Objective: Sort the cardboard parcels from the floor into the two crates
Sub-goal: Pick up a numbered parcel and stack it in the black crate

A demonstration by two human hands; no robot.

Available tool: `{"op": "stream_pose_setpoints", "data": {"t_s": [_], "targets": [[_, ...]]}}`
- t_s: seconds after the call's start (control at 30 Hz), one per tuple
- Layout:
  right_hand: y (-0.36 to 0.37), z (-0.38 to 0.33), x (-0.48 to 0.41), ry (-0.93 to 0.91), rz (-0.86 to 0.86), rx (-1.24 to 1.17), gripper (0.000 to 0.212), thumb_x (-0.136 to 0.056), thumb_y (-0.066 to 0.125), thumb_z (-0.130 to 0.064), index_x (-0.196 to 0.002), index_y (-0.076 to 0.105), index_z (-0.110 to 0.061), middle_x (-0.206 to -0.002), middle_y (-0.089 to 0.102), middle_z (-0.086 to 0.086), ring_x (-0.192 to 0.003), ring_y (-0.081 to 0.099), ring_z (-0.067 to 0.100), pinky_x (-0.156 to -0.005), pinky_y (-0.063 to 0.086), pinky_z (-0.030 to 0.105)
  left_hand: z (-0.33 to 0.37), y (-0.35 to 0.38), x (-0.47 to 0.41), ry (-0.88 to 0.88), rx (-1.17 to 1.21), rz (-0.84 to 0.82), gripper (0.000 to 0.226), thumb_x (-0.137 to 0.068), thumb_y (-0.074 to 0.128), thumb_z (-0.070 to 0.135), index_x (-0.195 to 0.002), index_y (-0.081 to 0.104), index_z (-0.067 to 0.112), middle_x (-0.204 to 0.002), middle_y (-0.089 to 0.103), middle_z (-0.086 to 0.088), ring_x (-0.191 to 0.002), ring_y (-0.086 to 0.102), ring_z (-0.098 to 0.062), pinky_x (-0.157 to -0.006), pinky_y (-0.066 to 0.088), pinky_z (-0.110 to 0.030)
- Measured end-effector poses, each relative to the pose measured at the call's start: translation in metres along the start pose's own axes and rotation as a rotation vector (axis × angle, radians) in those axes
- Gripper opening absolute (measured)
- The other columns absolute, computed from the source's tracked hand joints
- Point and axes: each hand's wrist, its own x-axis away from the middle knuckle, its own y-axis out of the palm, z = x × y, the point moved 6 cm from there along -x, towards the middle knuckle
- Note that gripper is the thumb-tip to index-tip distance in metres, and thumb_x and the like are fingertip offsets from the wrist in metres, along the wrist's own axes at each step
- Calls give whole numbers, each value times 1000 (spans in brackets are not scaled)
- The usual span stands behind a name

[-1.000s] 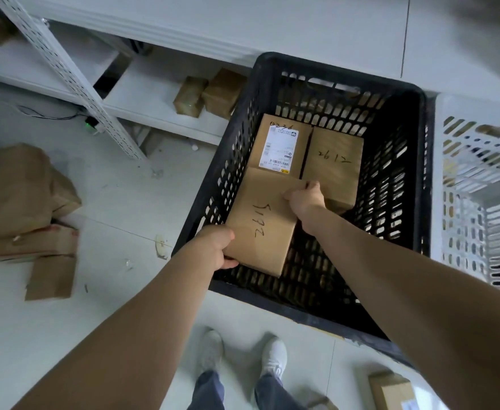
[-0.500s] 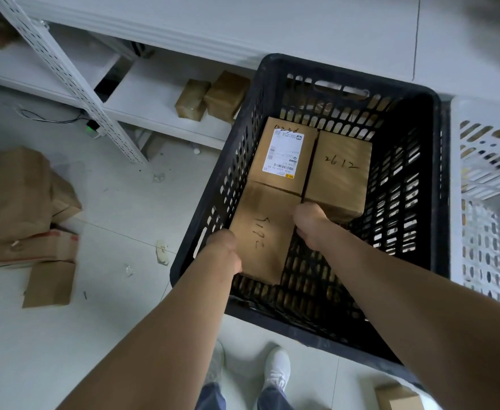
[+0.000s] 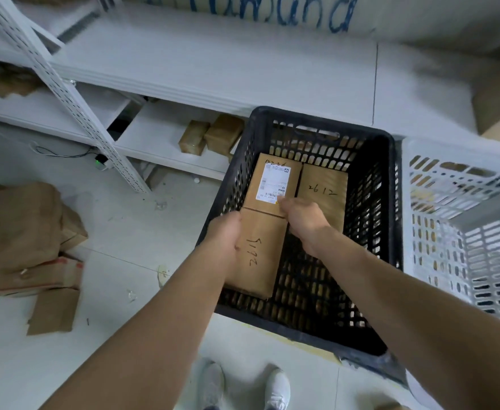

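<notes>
A black slatted crate (image 3: 390, 232) stands on the floor before me. Inside it lies a cardboard parcel marked 5172 (image 3: 257, 255), near the crate's left wall. My left hand (image 3: 223, 235) grips its left edge. My right hand (image 3: 300, 216) holds its far right corner. Behind it lie a parcel with a white label (image 3: 272, 182) and a parcel marked 2612 (image 3: 322, 190), side by side. A white slatted crate (image 3: 464, 226) stands to the right of the black one. More cardboard parcels (image 3: 24, 232) lie piled on the floor at the left.
A white metal shelf unit (image 3: 166, 143) runs along the back, with two small boxes (image 3: 210, 137) on its lowest board. A slanted perforated upright (image 3: 74, 99) stands at the left. A flat cardboard piece (image 3: 53, 312) lies on the floor. My white shoes (image 3: 242, 386) are below.
The 5172 parcel has gone lower into the black crate and closer to the labelled parcel. Both hands moved down with it, and my view shifted back.
</notes>
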Motion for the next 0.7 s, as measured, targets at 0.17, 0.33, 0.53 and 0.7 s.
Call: {"op": "stream_pose_setpoints", "data": {"t_s": [0.17,0.33,0.53,0.7], "targets": [[-30,-51,56,-219,57,-113,50,-93,53,-47,-131,57,-15,-124,61,-5,-114,54,12,-100,38,29,60,20,56,336,-5,-134,26,-92,54,33,-100,64,10,-96,71,-8,-90,64,-25,-88,50,-39],[-64,-90,124,-393,168,-222,53,-93,52,-49,-131,55,-12,-125,62,-2,-116,55,13,-101,42,33,102,45,123,596,-133,-309,52,-82,54,57,-119,59,21,-122,63,-4,-112,59,-22,-100,45,-48],[-105,-106,214,-563,417,-318,20,-97,48,-44,-88,60,-31,-89,64,-20,-87,60,-6,-78,42,15,127,79,223,952,-268,-708,24,-92,49,49,-90,54,26,-105,58,1,-97,55,-12,-93,39,-28],[-119,-86,284,-604,682,-435,21,-97,46,-43,-88,60,-30,-96,67,-12,-89,59,-4,-76,43,14,107,87,283,1044,-340,-994,36,-96,45,43,-115,55,15,-98,63,13,-84,62,12,-71,43,-5]]}}
